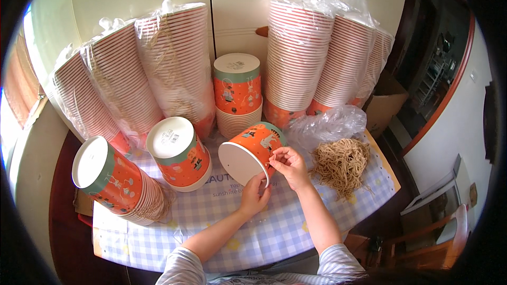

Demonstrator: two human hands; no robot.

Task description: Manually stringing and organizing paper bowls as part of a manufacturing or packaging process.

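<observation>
A paper bucket (pixel 252 150), orange with a green band and a white inside, lies tilted over the table with its open mouth facing left and toward me. My left hand (pixel 255 195) grips its rim from below, thumb and fingers closed on the edge. Close to the rim on the bucket's right side, my right hand (pixel 288 168) is closed in a pinch. What sits between those fingertips is too small to make out. Beside my right hand lies a loose heap of tan cords (pixel 342 166).
Upside-down bucket stacks stand at the left (pixel 113 179), centre left (pixel 179 153) and back middle (pixel 238 89). Tall plastic-wrapped bucket stacks (pixel 174 58) line the back on both sides. Crumpled clear plastic (pixel 330 125) lies behind the cords. A checked cloth (pixel 211 237) covers the table.
</observation>
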